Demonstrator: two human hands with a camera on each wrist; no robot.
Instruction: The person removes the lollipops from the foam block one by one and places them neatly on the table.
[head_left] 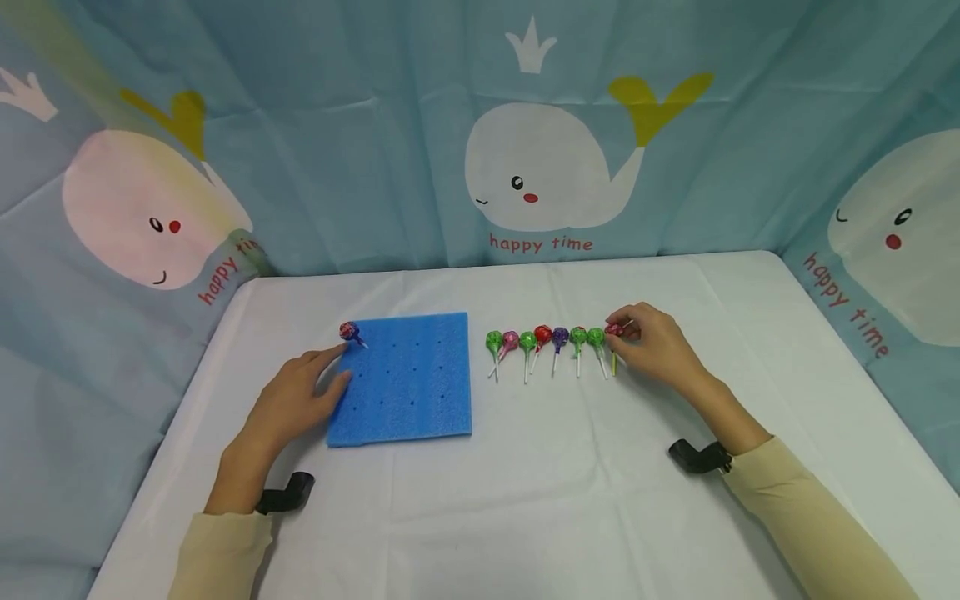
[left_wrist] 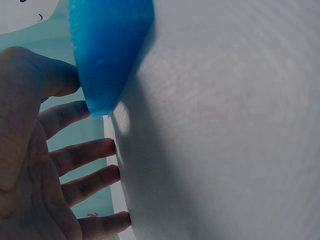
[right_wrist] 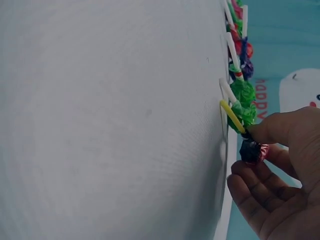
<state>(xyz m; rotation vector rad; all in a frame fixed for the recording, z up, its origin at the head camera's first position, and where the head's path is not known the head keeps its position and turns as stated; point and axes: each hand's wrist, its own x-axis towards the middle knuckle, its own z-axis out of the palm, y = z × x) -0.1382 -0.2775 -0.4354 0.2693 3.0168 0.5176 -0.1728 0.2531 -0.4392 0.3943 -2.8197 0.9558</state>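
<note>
A blue foam board (head_left: pixel 435 375) with rows of small holes lies on the table, and my left hand (head_left: pixel 292 400) touches its left edge. In the left wrist view, the thumb (left_wrist: pixel 60 77) and index fingertip meet the foam edge while the other fingers are spread. A lollipop with a dark blue and red wrapper (head_left: pixel 349 331) stands tilted at the board's upper left corner. To the right of the board, my right hand (head_left: pixel 652 342) pinches a lollipop with a red and dark wrapper (right_wrist: pixel 253 151) by its head. Its yellow stick (right_wrist: pixel 232 116) points toward me.
Several lollipops in green, pink, red and purple wrappers, such as the purple one (head_left: pixel 560 336), lie in a row between board and right hand, white sticks toward me. A white cloth covers the table (head_left: pixel 525 500). A blue whale-print curtain (head_left: pixel 375 167) hangs behind.
</note>
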